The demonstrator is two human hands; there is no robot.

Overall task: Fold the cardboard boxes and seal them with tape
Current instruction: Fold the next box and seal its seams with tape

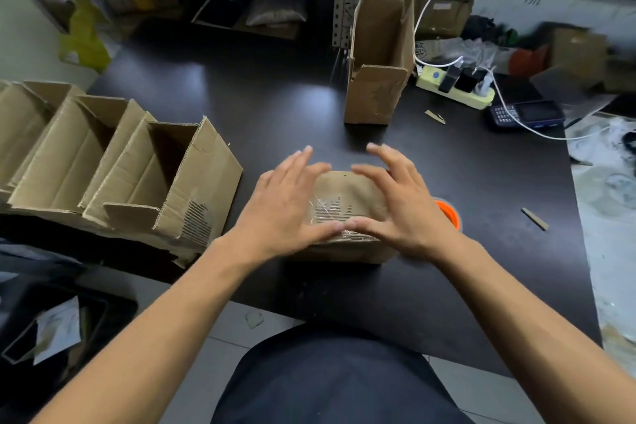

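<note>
Item: small cardboard box (346,189), closed, clear tape (339,217) across top, on dark surface (275,107) near its front edge. Left hand (285,203) and right hand (399,203): fingers spread flat, gripping nothing. Step, as judged: smoothing tape. Next: press tape ends down.

left: open boxes (103,165) | far: upright box (378,72); between: bare table (275,107)

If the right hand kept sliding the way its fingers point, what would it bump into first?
The right hand points away and a bit left, over the taped box. Beyond it lies bare dark table, then probably the tall upright open box, though depth is hard to judge.
</note>
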